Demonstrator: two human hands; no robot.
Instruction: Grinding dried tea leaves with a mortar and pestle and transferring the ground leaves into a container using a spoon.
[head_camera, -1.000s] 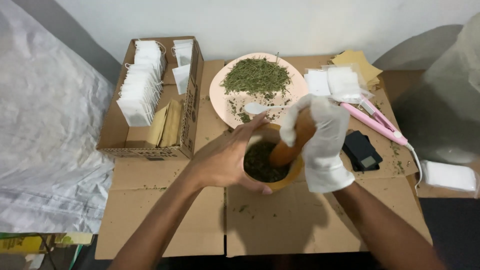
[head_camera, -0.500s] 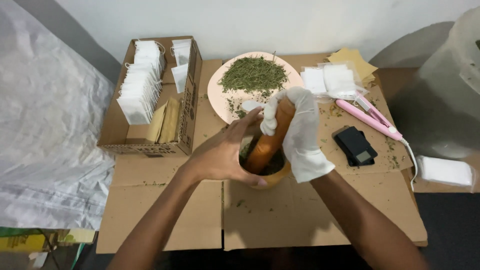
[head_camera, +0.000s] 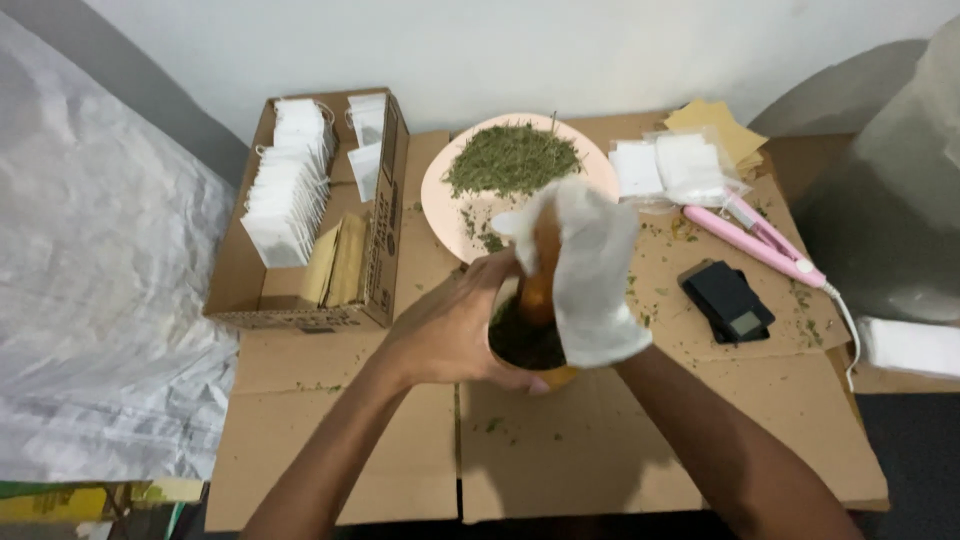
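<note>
Your gloved right hand (head_camera: 590, 275) wrapped round the wooden pestle (head_camera: 540, 275), your bare left hand (head_camera: 450, 330) cupping the herb-filled mortar (head_camera: 525, 350), mid cardboard sheet (head_camera: 580, 450).

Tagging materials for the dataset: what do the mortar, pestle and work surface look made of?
Mortar: probably wood, orange-brown and matt; the left hand hides much of it. Pestle: likely wood too, same warm brown, gripped by the white-gloved right hand; motion blur leaves the finish unclear. Work surface: flattened brown cardboard, with visible seams and flap edges.
</note>
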